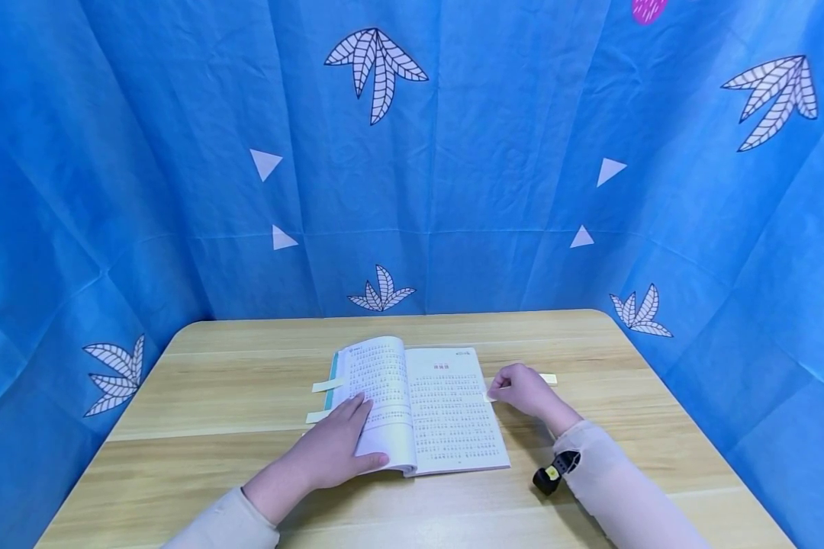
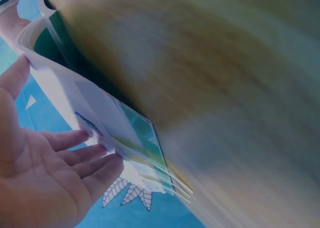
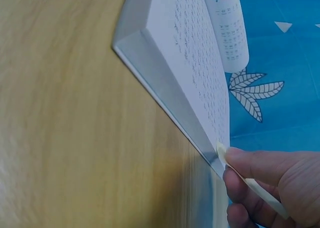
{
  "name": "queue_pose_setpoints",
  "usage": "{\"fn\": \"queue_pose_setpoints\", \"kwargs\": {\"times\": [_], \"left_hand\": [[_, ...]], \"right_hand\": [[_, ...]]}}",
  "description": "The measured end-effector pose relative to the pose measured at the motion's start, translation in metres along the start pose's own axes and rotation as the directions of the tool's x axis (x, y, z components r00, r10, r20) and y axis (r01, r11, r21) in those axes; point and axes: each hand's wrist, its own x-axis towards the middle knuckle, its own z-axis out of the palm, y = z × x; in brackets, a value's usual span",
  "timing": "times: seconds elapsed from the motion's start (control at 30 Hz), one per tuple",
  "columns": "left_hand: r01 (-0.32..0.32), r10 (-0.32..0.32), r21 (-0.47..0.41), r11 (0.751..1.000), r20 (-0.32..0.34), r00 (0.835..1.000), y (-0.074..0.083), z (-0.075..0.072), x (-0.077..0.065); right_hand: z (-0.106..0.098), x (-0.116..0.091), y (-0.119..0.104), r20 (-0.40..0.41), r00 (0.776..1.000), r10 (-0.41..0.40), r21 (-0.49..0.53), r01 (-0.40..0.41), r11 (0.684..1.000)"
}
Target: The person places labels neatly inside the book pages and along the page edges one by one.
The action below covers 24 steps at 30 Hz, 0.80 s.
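Note:
An open book with printed text lies in the middle of the wooden table. My left hand rests on its curved left page, the fingers extended and the thumb near the bottom edge. At the right page's outer edge, my right hand pinches a pale paper strip between thumb and fingers. One end of that strip meets the page edge in the right wrist view. Two similar paper strips, an upper one and a lower one, stick out from the book's left side.
A pale strip end shows just beyond my right hand; whether it belongs to the pinched strip, I cannot tell. A black strap device sits on the right wrist. Blue patterned curtain surrounds the table's back and sides.

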Motion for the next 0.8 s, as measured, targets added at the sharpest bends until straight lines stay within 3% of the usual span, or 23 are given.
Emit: {"fn": "queue_pose_setpoints", "kwargs": {"times": [0.8], "left_hand": [[0.004, -0.004, 0.001, 1.000, -0.007, 1.000, 0.0004, -0.0001, 0.0000]], "right_hand": [[0.0040, 0.0000, -0.0008, -0.009, 1.000, 0.021, -0.016, -0.022, 1.000]]}}
